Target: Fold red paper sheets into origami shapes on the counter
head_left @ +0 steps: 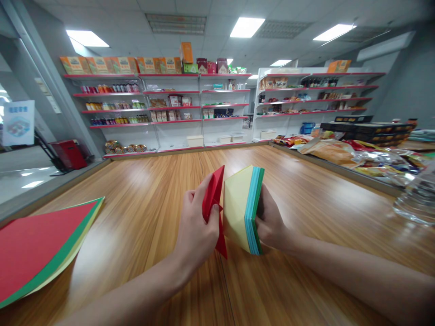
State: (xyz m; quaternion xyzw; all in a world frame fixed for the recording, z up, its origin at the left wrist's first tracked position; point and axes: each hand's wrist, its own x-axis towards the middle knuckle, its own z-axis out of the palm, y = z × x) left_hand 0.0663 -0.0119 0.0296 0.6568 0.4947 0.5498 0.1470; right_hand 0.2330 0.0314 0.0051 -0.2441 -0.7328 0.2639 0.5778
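Observation:
Over the middle of the wooden table, my left hand pinches a folded red paper piece between thumb and fingers. Its pointed ends stick out above and below the thumb. Just to the right, my right hand grips a stack of folded paper from behind. A pale yellow face points toward the red piece, and the stack's edge shows light blue and green layers. A narrow gap seems to separate the red piece from the stack. Most of my right fingers are hidden behind the stack.
Large sheets of red, green and yellow paper lie at the table's left. A clear plastic container stands at the right edge. Snack bags and dark boxes lie beyond it. Stocked shelves line the back.

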